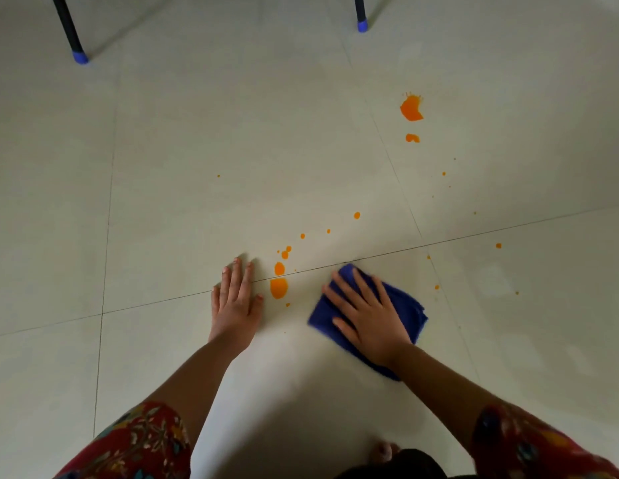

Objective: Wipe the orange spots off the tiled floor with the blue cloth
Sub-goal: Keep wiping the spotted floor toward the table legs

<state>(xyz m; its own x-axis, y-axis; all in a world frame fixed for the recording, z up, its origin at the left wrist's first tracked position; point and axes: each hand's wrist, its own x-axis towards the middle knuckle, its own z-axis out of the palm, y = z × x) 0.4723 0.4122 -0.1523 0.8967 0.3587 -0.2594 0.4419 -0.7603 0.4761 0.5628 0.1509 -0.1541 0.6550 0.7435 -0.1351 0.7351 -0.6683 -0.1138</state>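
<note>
My right hand (368,318) lies flat with spread fingers on the folded blue cloth (406,305) and presses it to the pale tiled floor (197,202). My left hand (236,299) rests flat on the floor to the left, fingers straight. Between the two hands sits an orange spot (278,288) on a grout line, with smaller drops (284,254) just above it. A trail of little drops (356,215) runs up and right to a large orange splash (411,108) and a smaller blot (412,137) far from both hands.
Two black furniture legs with blue caps stand at the far edge, one at the left (79,57) and one at the right (362,26). Tiny orange specks (498,245) dot the floor on the right. My foot (384,451) shows at the bottom.
</note>
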